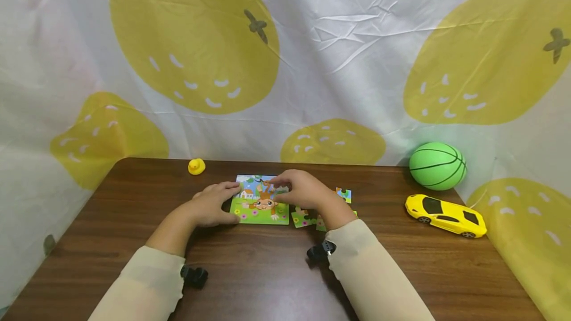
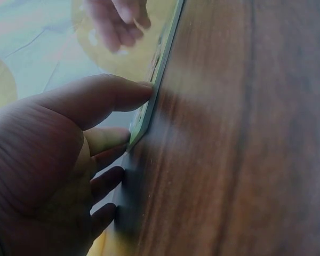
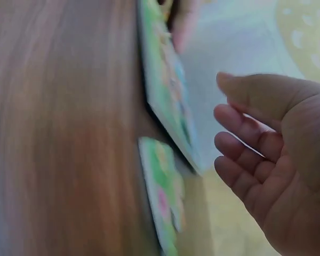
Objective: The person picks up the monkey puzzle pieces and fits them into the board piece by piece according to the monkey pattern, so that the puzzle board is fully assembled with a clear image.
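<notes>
A jigsaw puzzle board (image 1: 263, 216) with a monkey picture lies flat on the table. At its left side, my left hand (image 1: 209, 205) rests with thumb and fingertips touching the edge; the left wrist view shows the thumb (image 2: 117, 96) on the rim. My right hand (image 1: 303, 189) hovers over the board's right part, fingers loosely bent. In the right wrist view, that hand (image 3: 277, 138) is apart from the board (image 3: 170, 90) and holds nothing. Loose puzzle pieces (image 1: 301, 218) lie right of the board, partly hidden by the right hand and wrist.
A yellow rubber duck (image 1: 197, 166) sits at the back left of the brown table (image 1: 258, 271). On the right are a green ball (image 1: 438, 166) and a yellow toy car (image 1: 446, 216). A white cloth (image 1: 339, 83) with yellow fruit prints hangs behind the table.
</notes>
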A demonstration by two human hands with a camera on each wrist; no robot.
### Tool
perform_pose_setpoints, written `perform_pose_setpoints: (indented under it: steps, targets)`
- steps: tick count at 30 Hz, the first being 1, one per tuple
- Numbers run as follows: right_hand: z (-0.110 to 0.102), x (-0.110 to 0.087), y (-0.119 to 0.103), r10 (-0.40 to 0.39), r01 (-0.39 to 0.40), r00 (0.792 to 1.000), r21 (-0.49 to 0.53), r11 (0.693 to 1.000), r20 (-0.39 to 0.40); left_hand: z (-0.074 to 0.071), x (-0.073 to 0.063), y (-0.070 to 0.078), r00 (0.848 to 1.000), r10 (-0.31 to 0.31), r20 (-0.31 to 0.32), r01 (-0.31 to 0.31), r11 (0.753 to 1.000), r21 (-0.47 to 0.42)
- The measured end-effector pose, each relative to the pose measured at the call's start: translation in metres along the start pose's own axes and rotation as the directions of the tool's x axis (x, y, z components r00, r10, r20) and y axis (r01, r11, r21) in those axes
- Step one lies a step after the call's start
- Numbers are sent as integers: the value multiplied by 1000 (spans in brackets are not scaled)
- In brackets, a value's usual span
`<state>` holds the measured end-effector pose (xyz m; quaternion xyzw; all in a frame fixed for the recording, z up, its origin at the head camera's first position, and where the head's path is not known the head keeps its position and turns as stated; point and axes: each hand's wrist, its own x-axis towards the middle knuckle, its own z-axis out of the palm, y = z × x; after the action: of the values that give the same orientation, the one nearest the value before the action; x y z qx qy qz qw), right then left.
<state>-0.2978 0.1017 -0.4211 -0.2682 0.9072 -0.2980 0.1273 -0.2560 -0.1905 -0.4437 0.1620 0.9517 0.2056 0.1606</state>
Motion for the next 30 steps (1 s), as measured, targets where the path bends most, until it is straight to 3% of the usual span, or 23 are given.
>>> perform_pose_setpoints:
  steps: [8,19,26,30]
  targets:
    - [-34,-37,28,24,-13,994,105,994,-102,-1,-2,0,1000,-10,-5,10,1000,-3]
    - [-62,-83,98,139,-126,974,83,988,-177,3,2,-3,1000,7,-13,-7,1000,0]
    - [-68,-97,125,192,-183,957,64,981,-216,2,2,-2,1000,4,-9,-4,1000,-6]
    - [-67,-97,134,194,-182,964,81,980,-183,3,1,-1,1000,10,-13,-10,1000,-7]
